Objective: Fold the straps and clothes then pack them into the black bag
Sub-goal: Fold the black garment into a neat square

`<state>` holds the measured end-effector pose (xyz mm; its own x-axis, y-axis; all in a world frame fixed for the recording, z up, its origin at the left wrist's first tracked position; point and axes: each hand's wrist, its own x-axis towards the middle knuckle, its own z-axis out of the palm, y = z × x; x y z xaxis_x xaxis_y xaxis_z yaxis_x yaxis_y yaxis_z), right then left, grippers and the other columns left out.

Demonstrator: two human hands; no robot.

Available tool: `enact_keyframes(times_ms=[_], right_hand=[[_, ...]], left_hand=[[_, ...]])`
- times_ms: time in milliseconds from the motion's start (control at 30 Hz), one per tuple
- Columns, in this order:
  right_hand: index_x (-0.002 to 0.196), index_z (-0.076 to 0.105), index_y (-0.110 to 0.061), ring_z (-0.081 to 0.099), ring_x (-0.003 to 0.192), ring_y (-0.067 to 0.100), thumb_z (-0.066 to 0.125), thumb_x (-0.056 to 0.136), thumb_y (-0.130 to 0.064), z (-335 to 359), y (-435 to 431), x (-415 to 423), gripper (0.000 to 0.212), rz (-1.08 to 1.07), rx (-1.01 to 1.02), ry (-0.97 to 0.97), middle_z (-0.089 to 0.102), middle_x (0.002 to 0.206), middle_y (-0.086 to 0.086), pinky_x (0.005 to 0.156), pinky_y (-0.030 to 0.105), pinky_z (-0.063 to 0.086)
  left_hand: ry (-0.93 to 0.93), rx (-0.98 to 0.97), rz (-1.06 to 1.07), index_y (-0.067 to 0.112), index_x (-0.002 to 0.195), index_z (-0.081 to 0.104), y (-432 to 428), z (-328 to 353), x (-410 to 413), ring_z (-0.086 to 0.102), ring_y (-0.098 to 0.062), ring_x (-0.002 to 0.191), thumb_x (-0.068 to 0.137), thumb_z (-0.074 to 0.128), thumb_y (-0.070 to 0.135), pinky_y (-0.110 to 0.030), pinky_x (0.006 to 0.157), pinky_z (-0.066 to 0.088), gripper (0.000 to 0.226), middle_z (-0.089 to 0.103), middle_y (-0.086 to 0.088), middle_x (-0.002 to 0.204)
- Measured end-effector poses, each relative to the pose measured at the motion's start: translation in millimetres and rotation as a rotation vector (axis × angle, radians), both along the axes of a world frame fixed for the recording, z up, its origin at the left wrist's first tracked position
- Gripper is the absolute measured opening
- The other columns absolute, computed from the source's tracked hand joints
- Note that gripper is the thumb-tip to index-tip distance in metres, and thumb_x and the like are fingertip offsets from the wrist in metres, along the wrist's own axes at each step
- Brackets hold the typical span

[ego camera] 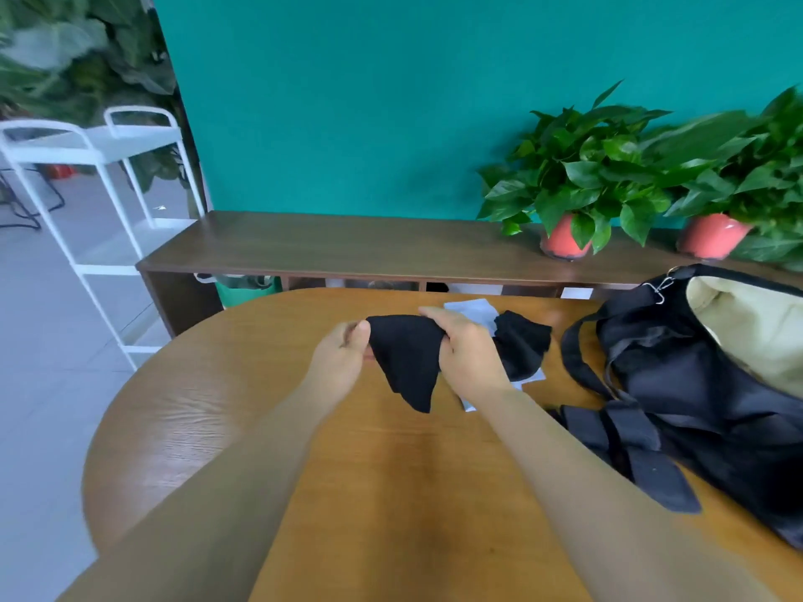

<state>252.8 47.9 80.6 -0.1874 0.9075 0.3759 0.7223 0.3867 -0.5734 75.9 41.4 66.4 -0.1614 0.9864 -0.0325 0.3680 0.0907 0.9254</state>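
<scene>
At far left a white rack (pixel 87 145) stands beside the round wooden table (pixel 208 410), and above the table's middle the left hand (pixel 343 358) pinches one edge of a small black cloth (pixel 408 358) with its thumb. The right hand (pixel 469 354) grips the opposite edge, fingers (pixel 439 317) curled over the fabric, while a second black garment (pixel 521 345) lies just behind on a white sheet (pixel 471 308). Further right the black bag (pixel 695 375) sits open on the table, pale lining showing, a wide strap (pixel 630 454) flat before it, and 2 potted plants (pixel 578 176) stand on the bench (pixel 347 245) behind.
</scene>
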Motion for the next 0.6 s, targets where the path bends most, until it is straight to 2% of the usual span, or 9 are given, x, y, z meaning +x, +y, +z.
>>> enact_keyframes(times_ms=[100, 167, 267, 333, 367, 433, 500, 533, 600], right_hand=[[0.131, 0.056, -0.011, 0.052, 0.112, 0.018, 0.039, 0.088, 0.009, -40, -14, -16, 0.051, 0.130, -0.009, -0.046, 0.057, 0.131, 0.009, 0.100, 0.031, 0.040], [0.135, 0.052, -0.016, 0.042, 0.132, 0.018, 0.037, 0.088, 0.009, -67, -31, -21, 0.056, 0.185, -0.100, -0.169, 0.046, 0.145, 0.005, 0.109, 0.033, 0.035], [0.140, 0.046, -0.025, 0.022, 0.143, 0.009, 0.034, 0.089, 0.008, -97, -58, -19, 0.063, 0.237, -0.271, -0.353, 0.031, 0.153, -0.006, 0.113, 0.027, 0.025], [0.137, 0.048, -0.030, 0.023, 0.142, 0.004, 0.035, 0.086, 0.009, -104, -69, -17, 0.066, 0.236, -0.305, -0.399, 0.035, 0.151, -0.013, 0.110, 0.025, 0.029], [0.133, 0.052, -0.030, 0.029, 0.139, 0.004, 0.036, 0.084, 0.008, -104, -73, -16, 0.065, 0.204, -0.302, -0.380, 0.041, 0.146, -0.014, 0.107, 0.025, 0.033], [0.125, 0.060, -0.029, 0.046, 0.126, 0.009, 0.038, 0.084, 0.006, -98, -74, -13, 0.058, 0.067, -0.268, -0.294, 0.055, 0.133, -0.011, 0.097, 0.028, 0.041], [0.126, 0.060, -0.027, 0.052, 0.117, 0.014, 0.039, 0.087, 0.002, -92, -70, -11, 0.053, -0.057, -0.216, -0.216, 0.059, 0.127, -0.004, 0.092, 0.030, 0.045], [0.130, 0.056, -0.025, 0.049, 0.121, 0.014, 0.039, 0.090, 0.000, -88, -68, -12, 0.050, -0.070, -0.200, -0.206, 0.057, 0.130, -0.002, 0.094, 0.030, 0.044], [0.142, 0.042, -0.023, 0.032, 0.138, 0.013, 0.036, 0.099, -0.011, -86, -64, -20, 0.046, 0.004, -0.228, -0.273, 0.044, 0.145, -0.002, 0.107, 0.030, 0.033]], left_hand=[[0.055, -0.099, -0.020, 0.018, 0.131, 0.050, -22, -19, -27, 0.057, -0.015, 0.099, 0.098, 0.048, 0.035, -0.024, 0.083, 0.037, 0.037, 0.060, -0.001, 0.117], [0.172, -0.191, -0.026, 0.019, 0.129, 0.052, -36, -35, -43, 0.055, -0.016, 0.098, 0.096, 0.053, 0.034, -0.024, 0.081, 0.039, 0.036, 0.059, -0.004, 0.115], [0.390, -0.337, -0.091, 0.019, 0.130, 0.051, -54, -57, -59, 0.053, -0.018, 0.104, 0.094, 0.054, 0.037, -0.026, 0.088, 0.040, 0.040, 0.056, -0.004, 0.114], [0.542, -0.396, -0.164, 0.019, 0.131, 0.049, -62, -67, -63, 0.051, -0.020, 0.113, 0.094, 0.052, 0.041, -0.029, 0.095, 0.040, 0.043, 0.055, -0.003, 0.121], [0.608, -0.399, -0.182, 0.020, 0.132, 0.048, -65, -71, -64, 0.052, -0.020, 0.114, 0.094, 0.050, 0.043, -0.031, 0.097, 0.041, 0.044, 0.055, -0.001, 0.122], [0.726, -0.346, -0.174, 0.024, 0.135, 0.044, -67, -72, -67, 0.052, -0.019, 0.116, 0.094, 0.046, 0.047, -0.035, 0.098, 0.043, 0.047, 0.055, 0.002, 0.126], [0.822, -0.195, -0.204, 0.026, 0.141, 0.038, -68, -75, -67, 0.048, -0.019, 0.124, 0.097, 0.041, 0.046, -0.038, 0.101, 0.041, 0.048, 0.047, 0.005, 0.138], [0.864, -0.094, -0.264, 0.026, 0.144, 0.033, -68, -76, -65, 0.039, -0.019, 0.132, 0.098, 0.037, 0.045, -0.039, 0.106, 0.036, 0.050, 0.038, 0.005, 0.147], [0.960, 0.049, -0.432, 0.025, 0.151, 0.017, -71, -81, -57, 0.009, -0.014, 0.146, 0.100, 0.027, 0.047, -0.038, 0.117, 0.015, 0.056, 0.011, 0.007, 0.159]])
